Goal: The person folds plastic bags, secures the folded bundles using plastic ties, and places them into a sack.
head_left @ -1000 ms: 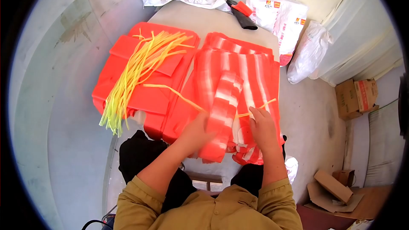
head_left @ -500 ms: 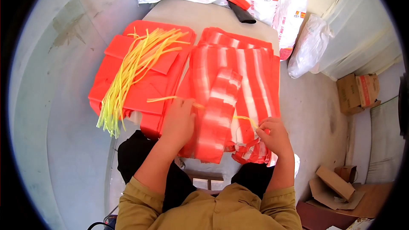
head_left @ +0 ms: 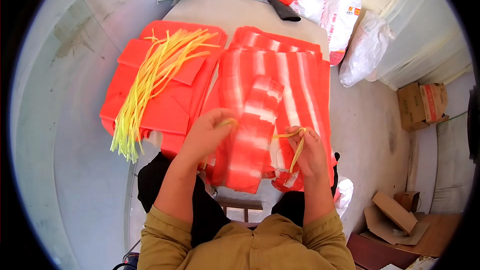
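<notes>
Yellow strip point(head_left: 296, 146) pinched between both hands, across folded striped bundle point(head_left: 252, 135).

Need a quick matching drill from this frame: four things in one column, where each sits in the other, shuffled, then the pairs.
Things:
1. folded striped bundle
2. loose pile of yellow strips
3. single yellow strip
4. black and orange glove

Places:
A. on the stack of plain orange sheets, left side of the table
B. far end of the table, next to the white sacks
C. held at its ends by both hands
D. between the left hand and the right hand, on the striped sheets

Pairs: 1-D, 2-A, 3-C, 4-B
</notes>
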A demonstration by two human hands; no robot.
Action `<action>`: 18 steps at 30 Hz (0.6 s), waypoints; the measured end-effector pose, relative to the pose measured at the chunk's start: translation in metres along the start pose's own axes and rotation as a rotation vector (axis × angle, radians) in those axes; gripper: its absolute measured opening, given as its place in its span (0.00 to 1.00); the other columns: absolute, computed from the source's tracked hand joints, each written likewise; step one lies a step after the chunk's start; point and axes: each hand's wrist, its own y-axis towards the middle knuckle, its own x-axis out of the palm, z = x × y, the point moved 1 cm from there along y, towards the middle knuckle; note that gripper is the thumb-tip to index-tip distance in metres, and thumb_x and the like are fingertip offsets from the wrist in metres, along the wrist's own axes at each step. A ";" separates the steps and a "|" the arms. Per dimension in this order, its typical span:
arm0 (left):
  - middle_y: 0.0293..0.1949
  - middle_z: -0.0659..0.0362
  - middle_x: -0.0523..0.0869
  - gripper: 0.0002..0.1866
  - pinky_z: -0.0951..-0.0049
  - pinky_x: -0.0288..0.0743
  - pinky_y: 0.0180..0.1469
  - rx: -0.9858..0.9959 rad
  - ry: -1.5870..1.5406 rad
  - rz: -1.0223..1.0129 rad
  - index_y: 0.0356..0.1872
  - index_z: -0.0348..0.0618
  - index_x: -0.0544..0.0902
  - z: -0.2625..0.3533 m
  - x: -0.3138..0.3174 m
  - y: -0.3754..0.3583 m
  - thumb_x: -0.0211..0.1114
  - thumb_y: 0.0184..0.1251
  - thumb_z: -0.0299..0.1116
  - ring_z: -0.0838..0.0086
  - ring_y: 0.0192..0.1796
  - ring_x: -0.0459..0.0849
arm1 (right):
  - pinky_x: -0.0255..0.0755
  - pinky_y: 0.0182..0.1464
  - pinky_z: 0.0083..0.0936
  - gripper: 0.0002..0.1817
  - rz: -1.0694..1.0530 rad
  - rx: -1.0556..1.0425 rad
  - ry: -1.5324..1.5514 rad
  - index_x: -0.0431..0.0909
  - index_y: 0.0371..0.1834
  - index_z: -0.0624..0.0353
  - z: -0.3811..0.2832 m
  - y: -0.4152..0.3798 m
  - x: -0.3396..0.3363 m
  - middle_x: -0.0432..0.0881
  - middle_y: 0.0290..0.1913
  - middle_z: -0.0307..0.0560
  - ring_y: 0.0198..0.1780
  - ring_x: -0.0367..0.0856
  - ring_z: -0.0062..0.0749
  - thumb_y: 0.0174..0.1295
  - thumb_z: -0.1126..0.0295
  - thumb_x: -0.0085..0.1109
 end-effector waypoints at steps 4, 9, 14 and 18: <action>0.50 0.55 0.90 0.18 0.76 0.78 0.50 -0.110 -0.297 -0.086 0.62 0.36 0.82 0.007 -0.005 0.001 0.58 0.73 0.24 0.75 0.46 0.86 | 0.73 0.70 0.43 0.12 0.017 -0.034 0.199 0.80 0.52 0.62 0.004 0.007 -0.005 0.84 0.49 0.48 0.59 0.81 0.39 0.78 0.68 0.48; 0.48 0.56 0.89 0.14 0.78 0.78 0.49 -0.079 -0.226 -0.079 0.59 0.35 0.82 0.000 0.001 0.007 0.58 0.77 0.24 0.76 0.45 0.86 | 0.77 0.66 0.40 0.13 0.112 -0.096 0.178 0.80 0.55 0.63 0.006 0.011 -0.014 0.84 0.48 0.47 0.54 0.83 0.37 0.77 0.73 0.46; 0.46 0.58 0.89 0.11 0.77 0.79 0.49 0.012 -0.134 -0.050 0.54 0.36 0.84 -0.023 0.006 0.014 0.64 0.77 0.29 0.78 0.46 0.86 | 0.80 0.62 0.34 0.13 0.255 -0.104 -0.044 0.80 0.57 0.63 0.002 0.012 -0.025 0.84 0.47 0.45 0.50 0.85 0.35 0.74 0.79 0.48; 0.41 0.61 0.88 0.08 0.78 0.78 0.47 0.064 0.021 0.036 0.47 0.34 0.86 -0.011 0.012 0.010 0.65 0.76 0.28 0.80 0.42 0.85 | 0.81 0.61 0.31 0.11 0.403 -0.139 -0.150 0.79 0.55 0.62 -0.008 0.007 -0.022 0.84 0.47 0.44 0.51 0.84 0.32 0.75 0.80 0.50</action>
